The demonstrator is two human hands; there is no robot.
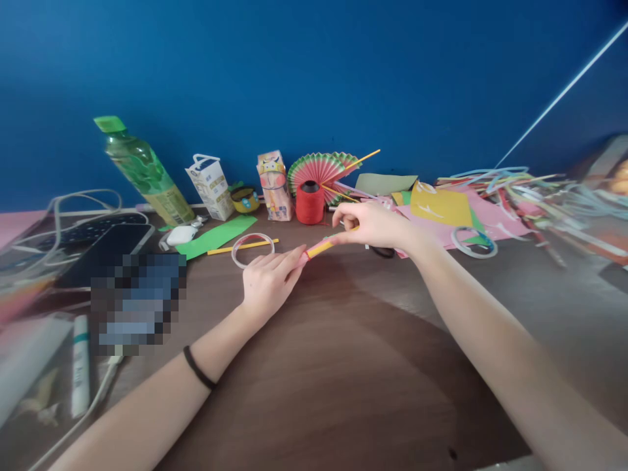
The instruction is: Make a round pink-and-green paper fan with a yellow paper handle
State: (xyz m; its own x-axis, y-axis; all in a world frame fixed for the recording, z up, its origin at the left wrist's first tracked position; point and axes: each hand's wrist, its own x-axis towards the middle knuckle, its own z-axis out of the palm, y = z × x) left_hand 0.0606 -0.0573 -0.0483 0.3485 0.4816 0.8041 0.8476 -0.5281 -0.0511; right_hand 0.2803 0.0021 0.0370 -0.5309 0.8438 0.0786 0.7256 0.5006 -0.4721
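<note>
My left hand [267, 281] pinches the near end of a thin yellow stick [320, 248] where a bit of pink paper wraps it. My right hand [375, 224] pinches the stick's far end, fingers closed on it. Both hands hover just over the brown table [343, 366], in its middle. A clear tape ring [252, 250] lies right behind my left hand, with a second yellow stick [243, 247] across it. A red thread spool [310, 203] and a folded paper fan [321, 169] stand behind my right hand.
At the back left stand a green bottle [142, 169], a small white carton [210, 186] and a printed carton [275, 186]. Coloured paper sheets [441, 206] and paper strips [530, 190] pile up on the right. A laptop [108, 252], cables and a pen [81, 366] lie at left.
</note>
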